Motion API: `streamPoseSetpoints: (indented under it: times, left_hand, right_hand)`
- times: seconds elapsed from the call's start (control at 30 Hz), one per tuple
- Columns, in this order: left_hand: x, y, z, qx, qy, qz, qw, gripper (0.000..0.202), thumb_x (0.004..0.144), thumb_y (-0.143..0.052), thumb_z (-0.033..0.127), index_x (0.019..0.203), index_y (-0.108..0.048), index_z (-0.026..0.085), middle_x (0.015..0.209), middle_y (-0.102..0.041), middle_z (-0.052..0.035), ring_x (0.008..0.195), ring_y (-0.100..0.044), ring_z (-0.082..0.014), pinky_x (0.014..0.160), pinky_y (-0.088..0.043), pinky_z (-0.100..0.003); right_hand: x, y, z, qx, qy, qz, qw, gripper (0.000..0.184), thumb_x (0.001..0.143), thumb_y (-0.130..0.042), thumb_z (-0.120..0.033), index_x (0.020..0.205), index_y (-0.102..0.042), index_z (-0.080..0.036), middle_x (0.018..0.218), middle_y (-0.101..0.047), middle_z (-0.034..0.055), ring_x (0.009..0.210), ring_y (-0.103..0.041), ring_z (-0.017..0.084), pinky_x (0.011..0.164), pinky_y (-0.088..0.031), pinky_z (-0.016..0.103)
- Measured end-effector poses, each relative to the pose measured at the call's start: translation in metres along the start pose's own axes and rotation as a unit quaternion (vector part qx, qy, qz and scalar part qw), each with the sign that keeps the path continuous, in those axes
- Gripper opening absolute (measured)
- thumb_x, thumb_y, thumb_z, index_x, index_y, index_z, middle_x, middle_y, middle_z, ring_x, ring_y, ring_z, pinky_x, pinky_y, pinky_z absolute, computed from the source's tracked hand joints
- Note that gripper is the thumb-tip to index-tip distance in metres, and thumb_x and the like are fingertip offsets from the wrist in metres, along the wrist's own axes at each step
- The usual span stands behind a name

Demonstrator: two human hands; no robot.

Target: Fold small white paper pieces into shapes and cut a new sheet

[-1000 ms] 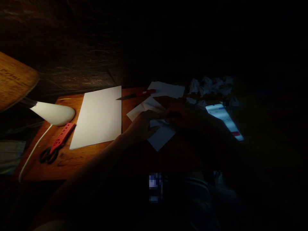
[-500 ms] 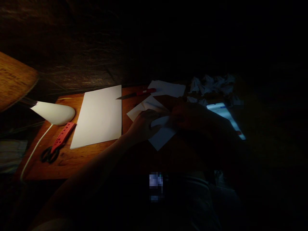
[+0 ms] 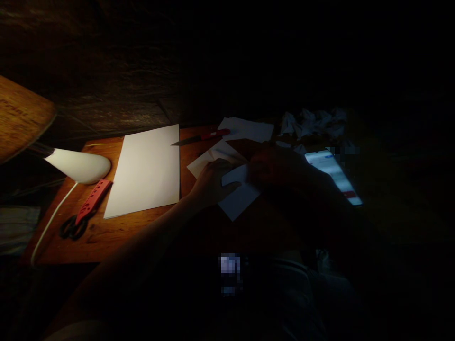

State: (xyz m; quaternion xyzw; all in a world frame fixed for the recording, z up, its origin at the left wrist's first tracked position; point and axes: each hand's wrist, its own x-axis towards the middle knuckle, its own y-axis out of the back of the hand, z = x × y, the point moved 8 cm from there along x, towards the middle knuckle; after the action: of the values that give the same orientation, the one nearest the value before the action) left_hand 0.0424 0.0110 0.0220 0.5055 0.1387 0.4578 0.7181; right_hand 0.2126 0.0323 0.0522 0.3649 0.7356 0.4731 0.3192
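A white square of paper (image 3: 239,201) with creases in its upper part lies on the wooden table (image 3: 142,237) in front of me. My left hand (image 3: 209,182) grips it from the left, the thumb stretched over the paper and the fingers bent on its middle. My right hand (image 3: 273,168) is at the paper's right side, very dark, its fingertips blurred against the sheet. Just beyond the square lie a knife (image 3: 201,138) with a red handle and more white paper (image 3: 249,130).
At left are a stack of white sheets (image 3: 145,170), a lamp (image 3: 81,166), its cord and black-handled scissors (image 3: 76,225) in a red sheath. At right lie a lit phone (image 3: 332,175) and several folded paper pieces (image 3: 313,124). A dark wall stands behind.
My right hand has shifted slightly up and left along the paper. The left hand and the paper stay almost where they were.
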Motion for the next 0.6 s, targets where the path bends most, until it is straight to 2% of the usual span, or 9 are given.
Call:
streamPoseSetpoints:
  times: [0.13, 0.23, 0.47, 0.6]
  left_hand:
    - [0.001, -0.001, 0.003, -0.001, -0.001, -0.004, 1.0, 0.024, 0.093, -0.081, 0.029, 0.114, -0.079, 0.018, 0.116, -0.083, -0.0118, 0.114, -0.077, -0.0307, 0.1, -0.062, -0.048]
    - [0.002, -0.003, 0.004, 0.012, 0.003, -0.007, 1.0, 0.027, 0.093, -0.081, 0.029, 0.119, -0.08, 0.019, 0.119, -0.083, -0.0106, 0.118, -0.076, -0.031, 0.104, -0.06, -0.049]
    - [0.003, -0.006, -0.001, 0.006, 0.018, -0.016, 1.0, 0.031, 0.091, -0.083, 0.03, 0.12, -0.078, 0.02, 0.12, -0.082, -0.01, 0.12, -0.074, -0.0316, 0.106, -0.059, -0.049]
    - [0.003, -0.003, 0.0, -0.006, 0.024, -0.008, 1.0, 0.037, 0.089, -0.084, 0.027, 0.125, -0.074, 0.021, 0.123, -0.081, -0.0092, 0.119, -0.074, -0.0311, 0.108, -0.059, -0.05]
  right_hand:
    - [0.001, 0.001, 0.002, -0.009, -0.028, 0.01, 1.0, 0.021, 0.09, -0.08, -0.033, 0.108, -0.085, -0.024, 0.115, -0.084, 0.0071, 0.1, -0.073, 0.026, 0.075, -0.04, 0.032]
    - [0.003, -0.001, 0.007, 0.005, -0.052, 0.024, 0.998, 0.021, 0.088, -0.082, -0.034, 0.107, -0.084, -0.024, 0.112, -0.084, 0.0073, 0.097, -0.073, 0.025, 0.075, -0.041, 0.032]
    - [0.006, -0.006, 0.018, 0.051, -0.051, 0.077, 0.994, 0.03, 0.083, -0.083, -0.035, 0.11, -0.083, -0.023, 0.12, -0.083, 0.0096, 0.103, -0.073, 0.028, 0.078, -0.045, 0.034]
    - [0.006, -0.006, 0.02, 0.056, -0.058, 0.097, 0.992, 0.031, 0.088, -0.078, -0.036, 0.116, -0.082, -0.022, 0.121, -0.083, 0.012, 0.103, -0.074, 0.029, 0.078, -0.046, 0.034]
